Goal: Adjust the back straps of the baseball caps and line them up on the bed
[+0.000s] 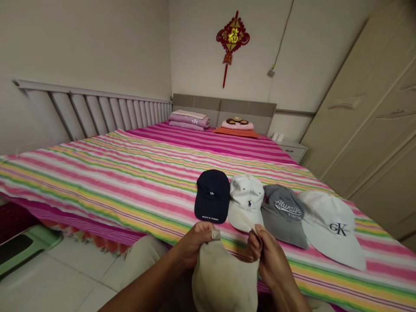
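Low at the front, a beige cap (225,277) hangs between my hands, its crown toward me and its back opening facing up. My left hand (196,245) pinches the left edge of that opening, where a small pale square patch shows by the thumb. On the other side, my right hand (268,255) grips the right edge, with a pale strap end sticking up from the fingers. Just beyond lie a navy cap (212,195), a white cap (246,197), a grey cap (284,214) and a larger white cap (333,227), side by side in a row.
The caps lie on a bed with a striped sheet (130,173). Folded purple bedding (189,120) and an orange pillow (236,131) sit by the headboard (198,102). A radiator (94,110) runs along the left, a wardrobe (367,121) stands right, and a green stool (30,247) is lower left.
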Tool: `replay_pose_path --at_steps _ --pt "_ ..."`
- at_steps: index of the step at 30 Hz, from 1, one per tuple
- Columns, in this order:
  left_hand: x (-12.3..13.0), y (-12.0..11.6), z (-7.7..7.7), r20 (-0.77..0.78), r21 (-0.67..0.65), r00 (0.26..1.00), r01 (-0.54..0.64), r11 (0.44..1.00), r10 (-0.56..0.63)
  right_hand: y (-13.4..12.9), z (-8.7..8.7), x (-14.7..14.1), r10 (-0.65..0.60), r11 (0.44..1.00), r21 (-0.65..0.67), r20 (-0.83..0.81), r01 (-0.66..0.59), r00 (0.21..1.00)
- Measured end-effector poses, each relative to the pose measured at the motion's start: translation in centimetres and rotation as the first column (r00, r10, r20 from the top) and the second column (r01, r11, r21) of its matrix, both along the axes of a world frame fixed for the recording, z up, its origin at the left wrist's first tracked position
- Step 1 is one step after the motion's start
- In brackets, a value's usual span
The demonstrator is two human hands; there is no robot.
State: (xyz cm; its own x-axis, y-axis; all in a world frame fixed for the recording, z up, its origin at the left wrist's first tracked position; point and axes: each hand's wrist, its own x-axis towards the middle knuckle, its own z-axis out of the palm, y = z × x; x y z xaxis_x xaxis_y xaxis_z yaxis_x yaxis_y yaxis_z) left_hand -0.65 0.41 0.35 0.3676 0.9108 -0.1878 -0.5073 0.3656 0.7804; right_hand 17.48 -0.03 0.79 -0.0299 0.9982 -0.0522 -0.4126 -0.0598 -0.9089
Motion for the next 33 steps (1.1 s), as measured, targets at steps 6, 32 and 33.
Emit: replay_pose_path --at_steps 6,32,33 --pt "-0.1 0.6 -0.6 0.0 0.004 0.999 -0.036 0.999 0.036 -0.8 -0.3 -1.2 0.472 0.881 -0.11 0.156 -0.459 0.868" --pt "-18.3 9.5 1.2 0.016 0.317 0.756 -0.625 0.714 0.654 3.9 -5.2 -2.8 0.016 0.897 -0.436 -0.132 -0.072 0.991" --pt "-18.8 10.5 1.4 -0.043 0.279 0.734 -0.642 0.714 0.677 3.9 -5.6 -3.3 -0.004 0.893 -0.445 -0.146 -0.063 0.989"
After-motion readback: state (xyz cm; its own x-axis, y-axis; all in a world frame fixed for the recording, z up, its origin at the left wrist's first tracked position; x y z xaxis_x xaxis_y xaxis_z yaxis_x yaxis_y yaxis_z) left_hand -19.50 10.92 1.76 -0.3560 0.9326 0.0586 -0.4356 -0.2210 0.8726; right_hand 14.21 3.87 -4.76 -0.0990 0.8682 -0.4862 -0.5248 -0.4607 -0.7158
